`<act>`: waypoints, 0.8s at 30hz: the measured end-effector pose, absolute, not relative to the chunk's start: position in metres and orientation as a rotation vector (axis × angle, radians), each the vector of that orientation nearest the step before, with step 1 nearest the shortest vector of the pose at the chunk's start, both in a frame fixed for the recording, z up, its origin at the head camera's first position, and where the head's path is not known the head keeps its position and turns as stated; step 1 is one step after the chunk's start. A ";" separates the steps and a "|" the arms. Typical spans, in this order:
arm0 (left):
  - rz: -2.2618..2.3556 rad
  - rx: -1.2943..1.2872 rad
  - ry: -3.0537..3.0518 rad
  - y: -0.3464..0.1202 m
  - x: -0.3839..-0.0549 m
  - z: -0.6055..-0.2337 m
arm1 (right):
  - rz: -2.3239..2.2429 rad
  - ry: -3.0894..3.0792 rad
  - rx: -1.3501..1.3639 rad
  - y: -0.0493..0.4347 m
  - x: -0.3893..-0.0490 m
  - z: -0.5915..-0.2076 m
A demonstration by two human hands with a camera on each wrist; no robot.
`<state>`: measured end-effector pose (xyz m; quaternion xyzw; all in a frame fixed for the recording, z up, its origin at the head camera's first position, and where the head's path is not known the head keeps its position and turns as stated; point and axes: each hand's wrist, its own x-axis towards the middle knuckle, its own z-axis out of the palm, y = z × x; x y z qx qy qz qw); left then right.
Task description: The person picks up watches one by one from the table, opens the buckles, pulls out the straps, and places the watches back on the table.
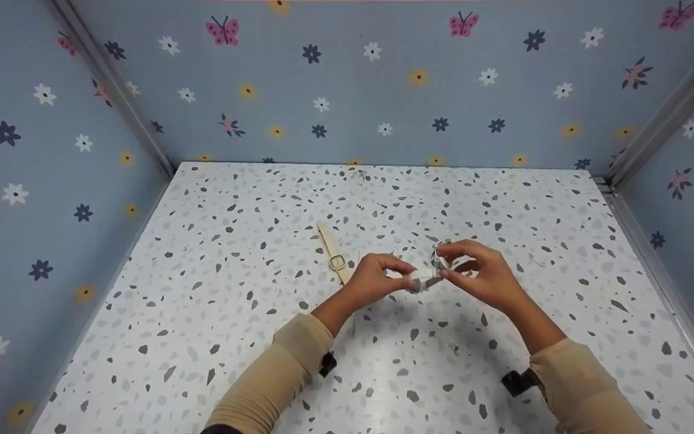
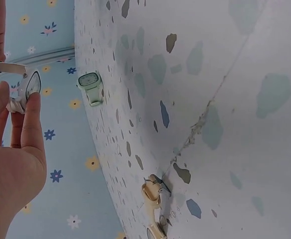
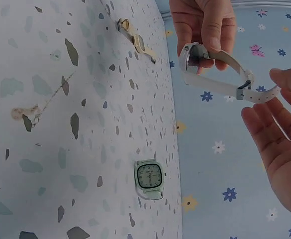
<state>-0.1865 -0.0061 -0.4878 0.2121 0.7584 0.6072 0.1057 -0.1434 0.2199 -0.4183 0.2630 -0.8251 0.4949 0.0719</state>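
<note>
A white wristwatch (image 3: 210, 87) is held up between both hands, its strap passed through the buckle (image 3: 243, 92) so that it makes a loop. My left hand (image 1: 377, 280) grips it at the round case (image 2: 32, 85), with the thumb and fingers on either side. With thumb and fingertips, my right hand (image 1: 482, 274) pinches the holed end of the strap (image 3: 264, 94). A pale green watch (image 3: 149, 175) with a squarish dial lies on the table below the hands. The cream watch (image 1: 336, 261) lies to the left of my left hand.
The speckled white table (image 1: 250, 205) is bounded by a flowered blue panel (image 1: 347, 78) at the back and others at both sides. Metal posts (image 1: 112, 84) stand at the back corners.
</note>
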 end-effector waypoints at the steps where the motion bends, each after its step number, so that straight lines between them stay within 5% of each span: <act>1: 1.783 0.626 2.235 -0.006 -0.187 -0.488 | 1.472 -2.480 0.801 0.219 -0.143 -0.416; 24: 1.779 0.573 2.246 -0.009 -0.181 -0.492 | 2.191 -2.081 0.361 0.234 -0.156 -0.447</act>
